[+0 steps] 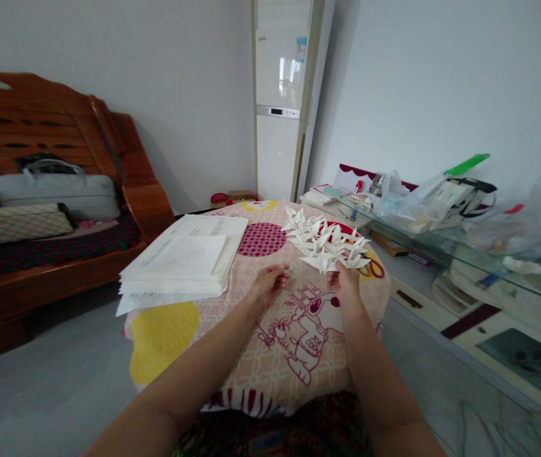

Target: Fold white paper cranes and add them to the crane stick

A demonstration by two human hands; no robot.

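Observation:
A heap of small white folded paper cranes [326,242] lies on the far right of a table covered with a pink cartoon cloth [280,336]. My right hand [345,284] reaches to the near edge of the heap, fingers pinched on one folded paper crane [323,262]. My left hand [269,282] rests on the cloth just left of it, fingers loosely curled and nothing visible in them. A thick stack of white paper sheets [182,263] sits on the table's left side.
A wooden bench [61,190] with bags stands at the left. A tall white air conditioner [282,101] fills the corner. To the right, a glass-topped cabinet [465,254] carries plastic bags and clutter. Grey floor surrounds the table.

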